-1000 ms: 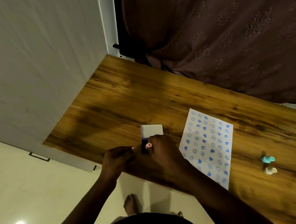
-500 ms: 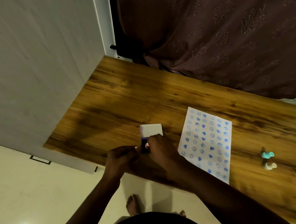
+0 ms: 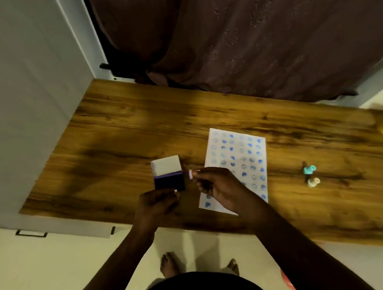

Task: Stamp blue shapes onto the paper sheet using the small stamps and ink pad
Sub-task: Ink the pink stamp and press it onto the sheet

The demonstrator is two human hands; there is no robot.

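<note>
Right hand: your right hand (image 3: 220, 188) is pinched nearly closed on a small stamp (image 3: 190, 174), thumb and forefinger tips on its body; it sits between the ink pad and the paper sheet, over the table, touching neither as far as I can tell.
Left hand: your left hand (image 3: 159, 205) is curled at the near edge of the ink pad (image 3: 169, 182), fingertips touching its near right corner; whether it truly grips the case or only steadies it, I cannot tell.
Ink pad: open, lid (image 3: 166, 165) tipped back, dark pad facing up; it lies just left of the sheet on the wooden table (image 3: 118, 138).
Paper sheet: the paper sheet (image 3: 237, 164) is already covered in rows of blue prints; your right wrist hides its near left part, so free spots there are hard to judge.
Spare stamps: a teal stamp (image 3: 309, 169) and a white stamp (image 3: 313, 182) stand well apart to the right, untouched.
Risk, smear: the stamp face looks freshly inked, I judge; brush it across the sheet on the way in and you streak finished prints; come down straight.
Risk, overlap: with so few gaps left, a careless landing doubles an existing shape; pick the gap before lowering.
Risk, sheet shift: nothing pins the paper; a sideways press could slide it and blur the mark.
Risk, pad: let go too briskly on the left and the light case may skid toward the table edge.
</note>
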